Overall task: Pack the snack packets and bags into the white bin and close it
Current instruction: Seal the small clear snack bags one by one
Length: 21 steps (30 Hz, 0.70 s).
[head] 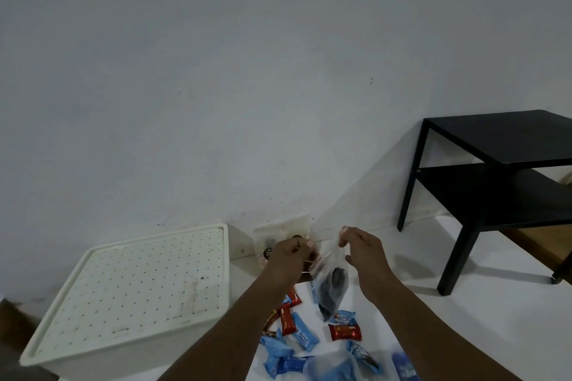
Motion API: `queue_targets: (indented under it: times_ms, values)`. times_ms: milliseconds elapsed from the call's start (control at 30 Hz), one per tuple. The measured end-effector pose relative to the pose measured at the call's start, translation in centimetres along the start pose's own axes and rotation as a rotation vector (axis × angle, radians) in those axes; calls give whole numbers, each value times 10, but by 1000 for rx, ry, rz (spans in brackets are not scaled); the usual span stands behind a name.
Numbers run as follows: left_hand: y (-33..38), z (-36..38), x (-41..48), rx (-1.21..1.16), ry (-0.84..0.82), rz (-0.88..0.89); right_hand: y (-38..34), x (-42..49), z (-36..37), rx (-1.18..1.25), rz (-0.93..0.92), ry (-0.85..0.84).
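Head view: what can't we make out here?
- Inside of the bin: head view, the closed lid covers it.
- Dark contents of the bag pinched by left hand and right hand: head view, blurred.
- Labels on the packets: head view, too small; the lowest ones are cut off by the bottom edge.
- second bag at the wall: head view, partly behind the left hand.

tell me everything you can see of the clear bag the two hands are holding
The clear bag is thin, see-through, crinkled plastic. A dark lumpy load has sunk into its lower half; what the load is cannot be told. The bag hangs roughly upright, its lower end over the scattered snack packets. The left hand pinches its upper edge on one side, and the right hand pinches the top corner on the other. Whether its mouth is sealed does not show.
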<state>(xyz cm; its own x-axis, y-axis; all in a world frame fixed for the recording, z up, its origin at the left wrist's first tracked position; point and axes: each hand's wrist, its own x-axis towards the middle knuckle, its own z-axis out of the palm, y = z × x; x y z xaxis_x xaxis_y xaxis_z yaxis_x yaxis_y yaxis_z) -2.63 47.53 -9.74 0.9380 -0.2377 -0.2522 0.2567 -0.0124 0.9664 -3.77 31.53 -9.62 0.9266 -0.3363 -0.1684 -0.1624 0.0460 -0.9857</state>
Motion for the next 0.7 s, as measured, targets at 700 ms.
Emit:
queue_targets:
  times_ms: [700]
  values:
    - [-68, -53, 124, 443, 231, 70, 36, 149, 53, -21, 151, -225]
